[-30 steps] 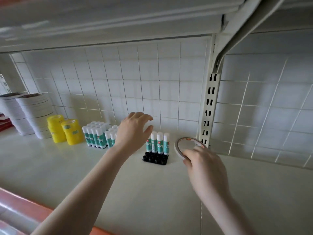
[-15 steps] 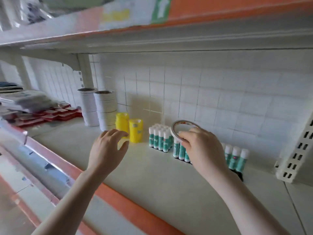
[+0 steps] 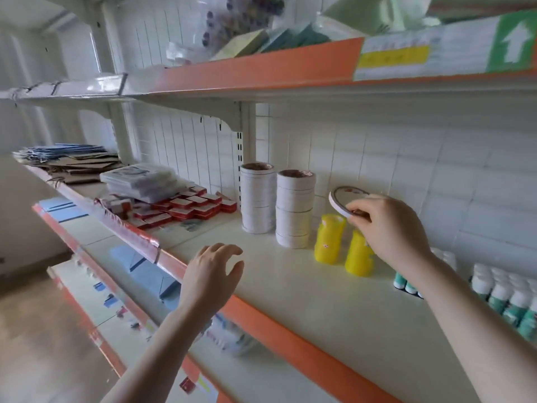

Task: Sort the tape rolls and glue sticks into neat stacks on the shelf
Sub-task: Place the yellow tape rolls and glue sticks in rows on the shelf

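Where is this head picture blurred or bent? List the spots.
Head view: the upper shelf goods smear into motion blur; the shelf edge bows from the wide-angle lens; the glue sticks at the right border are soft; the right hand and its tape roll read clearly.

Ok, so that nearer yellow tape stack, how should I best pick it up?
Probably by its round sides near the middle, coming from the front, shelf-edge side. The nearer yellow stack stands upright, with the other yellow stack close to its left and the right hand above it, so the top and left look crowded.
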